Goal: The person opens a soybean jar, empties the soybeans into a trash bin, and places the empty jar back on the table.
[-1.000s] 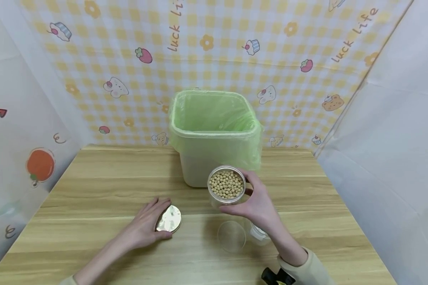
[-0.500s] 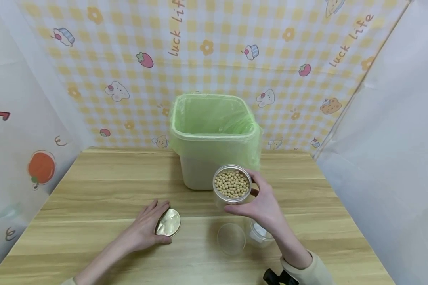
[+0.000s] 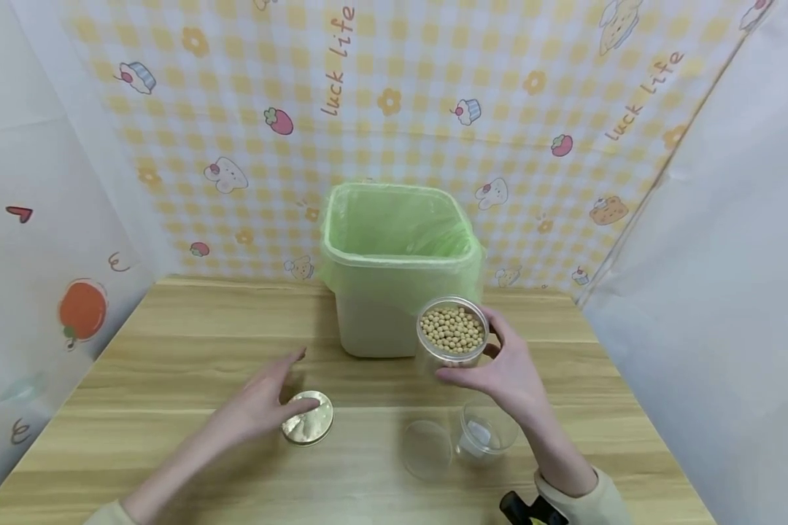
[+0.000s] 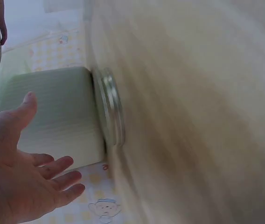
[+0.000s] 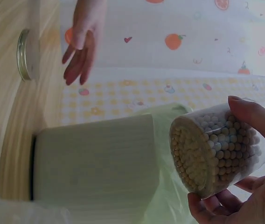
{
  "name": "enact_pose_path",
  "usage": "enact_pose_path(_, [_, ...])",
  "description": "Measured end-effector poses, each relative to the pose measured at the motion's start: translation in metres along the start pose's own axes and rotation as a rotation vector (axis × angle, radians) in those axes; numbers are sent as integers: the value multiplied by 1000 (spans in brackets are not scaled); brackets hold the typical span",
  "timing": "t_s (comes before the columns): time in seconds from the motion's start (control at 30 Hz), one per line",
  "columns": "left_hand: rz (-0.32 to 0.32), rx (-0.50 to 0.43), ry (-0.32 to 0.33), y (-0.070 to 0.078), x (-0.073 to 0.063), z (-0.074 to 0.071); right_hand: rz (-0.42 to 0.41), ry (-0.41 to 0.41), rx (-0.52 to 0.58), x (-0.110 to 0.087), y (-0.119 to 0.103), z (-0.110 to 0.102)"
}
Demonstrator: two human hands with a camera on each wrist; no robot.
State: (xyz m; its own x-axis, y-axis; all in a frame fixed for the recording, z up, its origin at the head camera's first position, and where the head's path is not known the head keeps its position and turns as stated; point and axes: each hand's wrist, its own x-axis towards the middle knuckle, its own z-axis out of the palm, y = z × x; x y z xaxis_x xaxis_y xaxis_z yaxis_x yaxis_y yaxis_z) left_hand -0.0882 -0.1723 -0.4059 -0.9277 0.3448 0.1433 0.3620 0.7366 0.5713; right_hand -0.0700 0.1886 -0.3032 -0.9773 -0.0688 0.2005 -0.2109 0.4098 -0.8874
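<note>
My right hand (image 3: pixel 512 375) holds a clear jar of soybeans (image 3: pixel 452 329) above the table, thumb and fingers round its side; the top is uncovered. In the right wrist view the jar (image 5: pixel 216 149) shows pale round beans filling it. My left hand (image 3: pixel 256 401) hovers over a round gold lid (image 3: pixel 307 423) lying on the table. Its fingers are spread and hold nothing. Seen from the left wrist, the lid (image 4: pixel 109 109) is flat on the wood, apart from the hand (image 4: pixel 34 177). An empty-looking clear tub (image 3: pixel 489 434) with something white inside stands below the right hand.
A bin (image 3: pixel 374 313) lined with a green bag stands at the back middle. A clear round disc (image 3: pixel 427 450) lies beside the tub. A black object (image 3: pixel 532 509) sits near the right sleeve. Patterned cloth (image 3: pixel 381 146) hangs behind the table, with white sheets at both sides.
My left hand has let go of the gold lid and lifted off it. The right hand has carried the jar of beans to the right, uncovering more of the clear tub.
</note>
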Motion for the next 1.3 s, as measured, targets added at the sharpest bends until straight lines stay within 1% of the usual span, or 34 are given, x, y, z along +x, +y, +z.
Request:
enact_pose_path(0.13, [29,-9,60,7,12,-18,-8,18,-56,3,-6,-9])
enact_pose_path(0.27, [29,-27,100,17,25,-36,-40,39,-79,7,-11,-16])
enact_pose_path(0.4, [17,-34,115,24,35,-52,-50,49,-73,9,-15,-22])
enact_pose_path(0.5, [9,-31,119,29,40,-63,-37,46,-71,11,-20,-27])
enact_pose_path(0.6, [19,-36,125,35,45,-73,-23,50,-78,13,-25,-33])
enact_pose_path(0.67, [37,-46,134,37,50,-78,-22,53,-81,16,-29,-36])
enact_pose_path(0.77, [65,-74,148,40,58,-84,-17,57,-81,22,-34,-41])
enact_pose_path(0.9, [76,-128,164,45,72,-88,-3,63,-82,31,-42,-48])
enact_pose_path(1.1, [23,-220,150,54,89,-95,-13,79,-67,43,-53,-59])
enact_pose_path(1.3, [-11,-278,137,61,102,-102,-21,108,-82,56,-67,-71])
